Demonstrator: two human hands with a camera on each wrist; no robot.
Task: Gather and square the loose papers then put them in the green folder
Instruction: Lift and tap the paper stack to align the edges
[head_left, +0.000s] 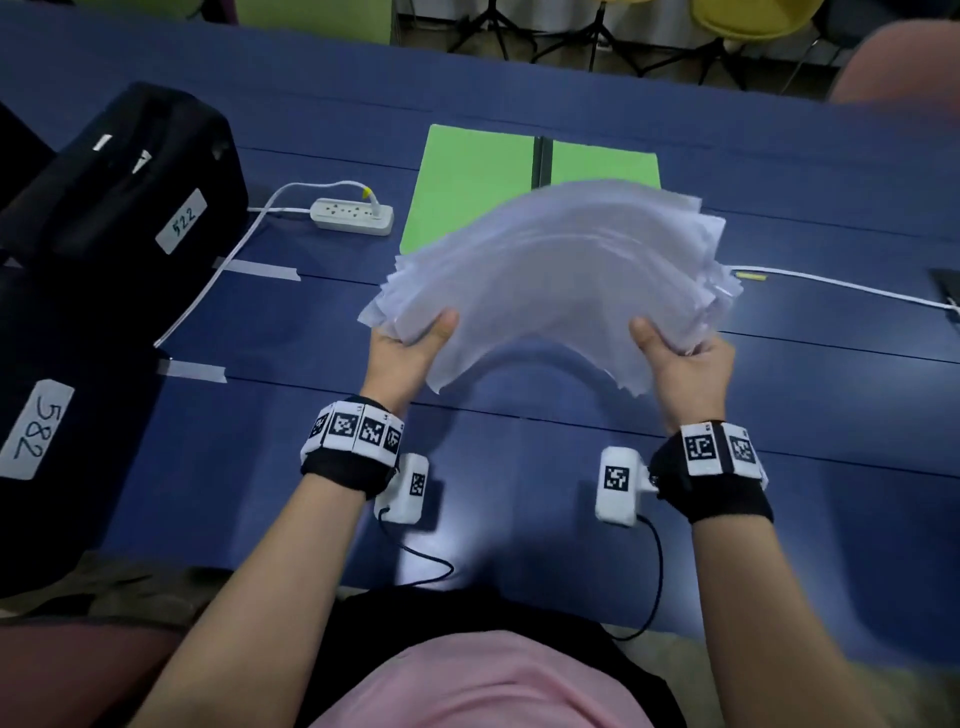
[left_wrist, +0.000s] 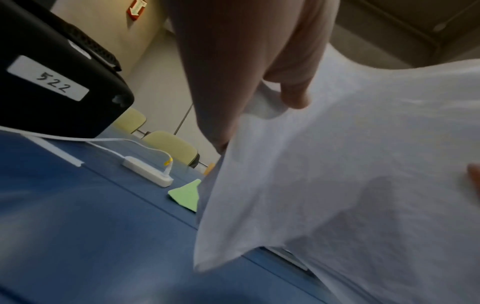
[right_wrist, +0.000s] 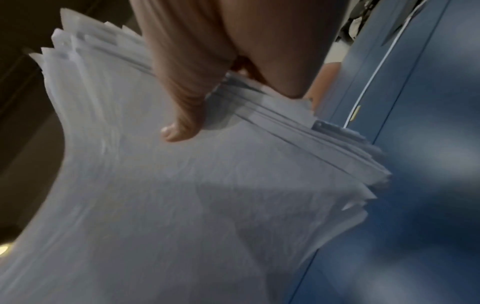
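A thick stack of white papers (head_left: 550, 270) is lifted off the blue table, bowed upward in an arch, its edges fanned and uneven. My left hand (head_left: 410, 343) grips the stack's left near corner, thumb on top. My right hand (head_left: 685, 358) grips the right near corner the same way. In the left wrist view the thumb (left_wrist: 293, 96) presses on the papers (left_wrist: 337, 185); in the right wrist view the thumb (right_wrist: 182, 123) lies on the fanned papers (right_wrist: 207, 195). The green folder (head_left: 467, 182) lies open and flat just behind the stack, partly hidden by it.
Two black cases labelled 522 (head_left: 124, 176) and 582 (head_left: 36, 426) stand at the left. A white power strip (head_left: 353, 215) with its cable lies left of the folder. Another white cable (head_left: 841, 283) runs along the right. Chairs stand beyond the blue table (head_left: 519, 467).
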